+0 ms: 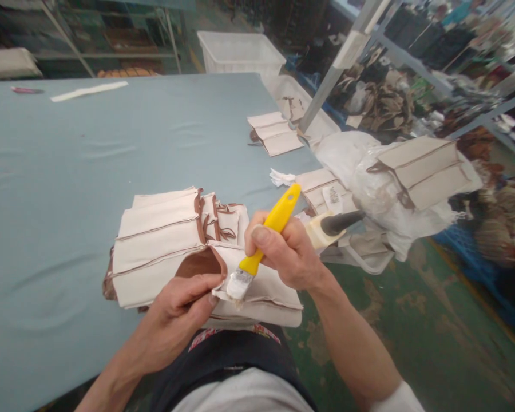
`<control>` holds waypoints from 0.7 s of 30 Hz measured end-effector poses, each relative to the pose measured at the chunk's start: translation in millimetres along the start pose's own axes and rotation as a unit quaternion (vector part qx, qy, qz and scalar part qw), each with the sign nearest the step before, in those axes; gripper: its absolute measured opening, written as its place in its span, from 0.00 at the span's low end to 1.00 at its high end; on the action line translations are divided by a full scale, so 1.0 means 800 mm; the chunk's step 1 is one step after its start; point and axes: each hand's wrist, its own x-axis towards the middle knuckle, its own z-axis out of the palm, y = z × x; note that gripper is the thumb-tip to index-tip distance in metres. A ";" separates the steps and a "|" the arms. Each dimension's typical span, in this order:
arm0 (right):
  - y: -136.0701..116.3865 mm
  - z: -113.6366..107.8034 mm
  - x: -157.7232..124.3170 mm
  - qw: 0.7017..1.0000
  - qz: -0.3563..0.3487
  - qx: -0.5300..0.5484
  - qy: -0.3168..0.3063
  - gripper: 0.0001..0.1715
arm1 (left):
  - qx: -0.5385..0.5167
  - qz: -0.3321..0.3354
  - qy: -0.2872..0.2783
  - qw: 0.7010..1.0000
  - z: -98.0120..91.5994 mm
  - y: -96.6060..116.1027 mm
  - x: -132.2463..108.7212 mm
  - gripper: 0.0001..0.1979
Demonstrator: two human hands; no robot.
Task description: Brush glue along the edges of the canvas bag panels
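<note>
Cream panel (257,309) with a dark-lined seam lay at the near right corner of the tabletop (90,137), close to the wearer's body; a brown-lined flap (199,264) curled up beside it. Brush (278,214) stood slanted over the panel, its white-coated bristles (240,283) at the raised edge; whether the white was glue or paint, could not tell. Judged good practice: hold that edge taut, lead with the bristle tip in short, light strokes, keep the load thin so none strays onto the cream face or brown lining, and keep the fingertips clear of the wet line. Left hand (182,303) pinched the edge between thumb and forefinger, forearm coming in from the lower left. Right hand (289,252) was wrapped around the yellow handle, thumb laid along it, handle end pointing up and away; forearm angled in from the lower right. Just left of the panel, a stack (157,229) of similar cream pieces with brown trim. Along the right edge, a pale container (320,232) with a dark handle (341,222) projecting, and white crumpled scrap (282,177). Near the far left corner, a pale strip (89,91).
</note>
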 end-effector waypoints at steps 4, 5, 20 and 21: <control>0.004 0.011 0.005 0.999 -0.038 0.014 0.014 0.28 | -0.004 -0.007 -0.003 1.000 0.002 -0.001 0.003 0.14; 0.007 0.015 0.006 0.998 -0.052 0.014 0.026 0.27 | -0.006 -0.009 -0.003 1.000 0.003 -0.002 0.004 0.13; 0.002 -0.004 -0.050 0.956 -0.179 -0.070 0.222 0.17 | -0.205 -0.192 0.043 0.959 -0.006 -0.013 0.019 0.25; 0.003 -0.004 -0.053 0.954 -0.182 -0.100 0.216 0.18 | -0.210 -0.202 0.038 0.956 -0.006 -0.011 0.022 0.26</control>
